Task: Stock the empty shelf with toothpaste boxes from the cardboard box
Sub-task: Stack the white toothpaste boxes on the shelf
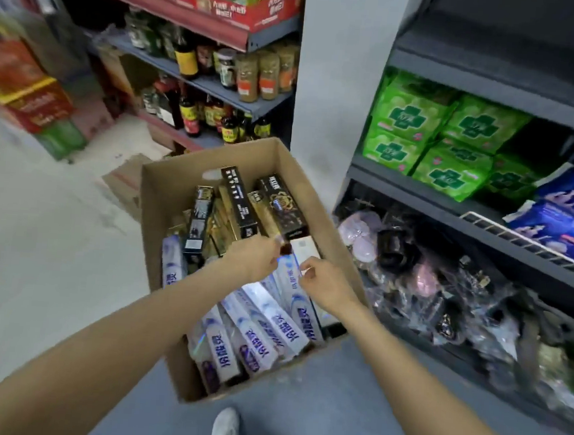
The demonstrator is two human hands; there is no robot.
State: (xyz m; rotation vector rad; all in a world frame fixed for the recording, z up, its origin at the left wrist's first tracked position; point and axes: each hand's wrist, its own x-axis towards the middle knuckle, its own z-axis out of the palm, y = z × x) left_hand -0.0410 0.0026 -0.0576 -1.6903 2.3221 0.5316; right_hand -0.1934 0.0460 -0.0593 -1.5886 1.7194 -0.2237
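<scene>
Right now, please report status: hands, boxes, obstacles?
Both hands over cardboard box. Left hand and right hand pinch a white toothpaste box. No obstacle seen.

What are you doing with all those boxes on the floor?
A person is bending over an open brown cardboard box on the floor, full of long toothpaste boxes: white-and-blue ones near the front, black-and-gold ones at the back. Both hands are in the box. The left hand and right hand each seem to pinch the top of a white-and-blue box, though it is blurry. None has been lifted out yet. Green packets sit on the dark shelf alongside.
</scene>
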